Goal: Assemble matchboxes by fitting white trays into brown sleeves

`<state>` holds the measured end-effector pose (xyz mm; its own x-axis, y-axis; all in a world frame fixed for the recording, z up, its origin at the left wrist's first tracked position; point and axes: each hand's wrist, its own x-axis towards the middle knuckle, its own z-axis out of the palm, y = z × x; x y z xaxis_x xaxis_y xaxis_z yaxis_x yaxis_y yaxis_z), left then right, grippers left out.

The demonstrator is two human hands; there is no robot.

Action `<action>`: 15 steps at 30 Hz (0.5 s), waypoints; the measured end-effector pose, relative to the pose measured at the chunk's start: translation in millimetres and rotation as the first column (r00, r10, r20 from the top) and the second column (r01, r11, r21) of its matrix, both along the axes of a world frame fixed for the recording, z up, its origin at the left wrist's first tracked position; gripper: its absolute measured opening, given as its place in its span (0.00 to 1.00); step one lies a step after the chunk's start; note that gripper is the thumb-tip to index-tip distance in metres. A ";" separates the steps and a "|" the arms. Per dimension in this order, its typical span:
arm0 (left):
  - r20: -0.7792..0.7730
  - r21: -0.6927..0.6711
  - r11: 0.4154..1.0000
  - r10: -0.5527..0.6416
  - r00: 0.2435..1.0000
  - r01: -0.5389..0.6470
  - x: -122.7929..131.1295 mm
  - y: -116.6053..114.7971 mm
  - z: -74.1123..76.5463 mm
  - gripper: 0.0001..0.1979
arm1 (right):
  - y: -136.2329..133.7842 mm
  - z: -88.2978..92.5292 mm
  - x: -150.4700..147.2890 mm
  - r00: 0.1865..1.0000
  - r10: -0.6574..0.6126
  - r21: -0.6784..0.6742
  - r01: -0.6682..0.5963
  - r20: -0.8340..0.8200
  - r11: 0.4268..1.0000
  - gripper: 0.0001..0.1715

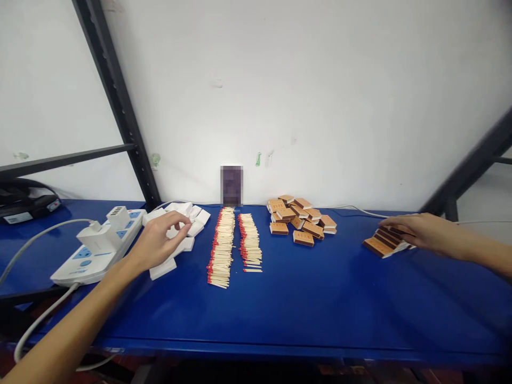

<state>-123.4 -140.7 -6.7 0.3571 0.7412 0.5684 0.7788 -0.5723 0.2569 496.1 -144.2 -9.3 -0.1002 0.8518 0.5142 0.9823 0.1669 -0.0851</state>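
Observation:
On the left, my left hand (165, 239) hovers over a loose pile of white matchbox trays (163, 268). Its thumb and forefinger curve toward each other with a small gap, and nothing shows between them. At the far right, my right hand (408, 226) closes over the end of a slanted row of orange-and-brown matchboxes (379, 246), its fingers around a matchbox there and partly hiding it. Between my hands lie two columns of red-tipped matches, a longer one (222, 250) and a shorter one (250, 242). A heap of matchboxes (304, 239) lies right of them.
A white power strip (66, 273) with plugged-in chargers and cables sits left of the trays on the blue table (304, 314). A blurred dark rectangle (231, 185) stands against the wall. Dark metal posts (120, 96) rise at both sides, and a black strapped object (30, 201) lies far left.

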 end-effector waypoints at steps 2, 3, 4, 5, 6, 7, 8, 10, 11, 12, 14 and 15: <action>-0.016 -0.023 0.993 -0.115 0.993 0.114 9.5 2.8 1.1 0.15 | -0.8 -4.0 3.8 0.994 0.107 -0.232 -0.096 0.034 0.968 0.14; -0.027 -0.032 0.985 -0.168 0.985 0.167 13.9 4.5 1.7 0.15 | -1.3 -6.4 5.6 0.990 0.134 -0.283 -0.116 0.047 0.952 0.15; -0.035 -0.039 0.976 -0.216 0.976 0.215 18.1 6.1 2.5 0.14 | -2.0 -9.0 7.0 0.989 0.136 -0.266 -0.116 0.056 0.957 0.15; -0.037 -0.040 0.966 -0.258 0.965 0.257 22.2 7.2 3.5 0.14 | -2.9 -11.8 8.0 0.988 0.141 -0.240 -0.121 0.064 0.963 0.15; -0.040 -0.037 0.956 -0.294 0.955 0.292 26.1 7.8 4.7 0.14 | -4.1 -14.5 8.6 0.987 0.148 -0.214 -0.131 0.068 0.968 0.15; -0.050 -0.034 0.945 -0.326 0.944 0.325 29.8 7.8 6.0 0.14 | -5.5 -17.3 9.0 0.984 0.162 -0.199 -0.145 0.071 0.969 0.16; -0.070 -0.030 0.933 -0.359 0.931 0.358 33.5 7.4 7.0 0.14 | -6.9 -19.9 9.5 0.983 0.171 -0.184 -0.156 0.073 0.970 0.16; -0.133 -0.024 0.907 -0.420 0.898 0.420 40.4 6.5 8.1 0.14 | -9.9 -24.2 10.9 0.981 0.180 -0.152 -0.168 0.071 0.974 0.14; -0.173 -0.019 0.895 -0.442 0.880 0.446 43.7 6.4 7.8 0.14 | -11.6 -25.8 11.8 0.982 0.179 -0.129 -0.170 0.066 0.977 0.13; -0.211 -0.003 0.886 -0.455 0.865 0.465 46.8 7.0 7.0 0.15 | -13.4 -26.8 12.5 0.982 0.179 -0.102 -0.172 0.059 0.980 0.12; -0.259 0.070 0.881 -0.438 0.861 0.468 52.4 9.7 4.5 0.15 | -18.3 -27.2 11.8 0.983 0.174 -0.052 -0.172 0.053 0.984 0.11; -0.263 0.112 0.884 -0.414 0.871 0.454 55.1 11.7 3.2 0.15 | -21.6 -26.4 9.5 0.984 0.171 -0.022 -0.170 0.050 0.985 0.11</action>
